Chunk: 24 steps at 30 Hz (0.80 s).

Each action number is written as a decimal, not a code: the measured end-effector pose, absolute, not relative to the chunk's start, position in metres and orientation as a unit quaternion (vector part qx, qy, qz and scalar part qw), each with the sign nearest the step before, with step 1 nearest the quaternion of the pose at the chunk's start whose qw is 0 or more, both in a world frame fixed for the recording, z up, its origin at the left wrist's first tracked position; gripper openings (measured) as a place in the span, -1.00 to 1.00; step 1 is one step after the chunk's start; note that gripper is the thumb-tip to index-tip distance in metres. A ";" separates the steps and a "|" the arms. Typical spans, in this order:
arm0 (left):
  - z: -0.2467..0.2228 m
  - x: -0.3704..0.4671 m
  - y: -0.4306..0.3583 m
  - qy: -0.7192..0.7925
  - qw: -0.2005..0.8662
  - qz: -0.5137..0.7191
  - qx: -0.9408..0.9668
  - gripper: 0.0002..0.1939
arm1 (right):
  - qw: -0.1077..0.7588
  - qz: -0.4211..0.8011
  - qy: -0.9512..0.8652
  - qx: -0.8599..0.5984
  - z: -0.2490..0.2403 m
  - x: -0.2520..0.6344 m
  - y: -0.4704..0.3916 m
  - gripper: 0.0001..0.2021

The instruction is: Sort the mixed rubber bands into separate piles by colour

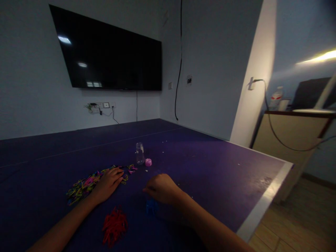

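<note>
Bands (88, 182) at ten o'clock could scatter if left hand (109, 182), fingers apart, drags; right hand (163, 188) curled, grip unclear.

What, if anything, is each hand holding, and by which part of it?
The left hand lies on the multicoloured bands, no grip visible. The right hand curls above the blue bands; whether it holds one cannot be told.
</note>
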<state>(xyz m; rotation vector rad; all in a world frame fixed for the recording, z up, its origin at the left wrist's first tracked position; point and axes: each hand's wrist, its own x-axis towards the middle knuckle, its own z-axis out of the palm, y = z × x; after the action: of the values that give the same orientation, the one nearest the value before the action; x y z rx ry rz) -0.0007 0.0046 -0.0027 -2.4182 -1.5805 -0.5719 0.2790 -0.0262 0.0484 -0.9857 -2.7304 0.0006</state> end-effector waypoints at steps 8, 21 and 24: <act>0.003 0.002 -0.001 -0.490 0.123 -0.238 -0.830 -0.60 | 0.115 0.001 -0.934 -0.338 0.052 0.280 -0.028 -0.70; 0.000 0.001 0.002 -0.491 0.117 -0.225 -0.833 -0.61 | 0.105 -0.002 -0.936 -0.336 0.052 0.279 -0.028 -0.68; 0.000 0.001 0.002 -0.497 0.113 -0.222 -0.831 -0.61 | 0.110 -0.001 -0.937 -0.333 0.052 0.279 -0.028 -0.69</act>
<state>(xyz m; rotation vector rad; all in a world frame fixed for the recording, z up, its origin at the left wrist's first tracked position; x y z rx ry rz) 0.0010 0.0015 0.0003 -2.4381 -1.4579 -0.6517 0.2791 -0.0279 0.0519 -0.9778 -2.7519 -0.0034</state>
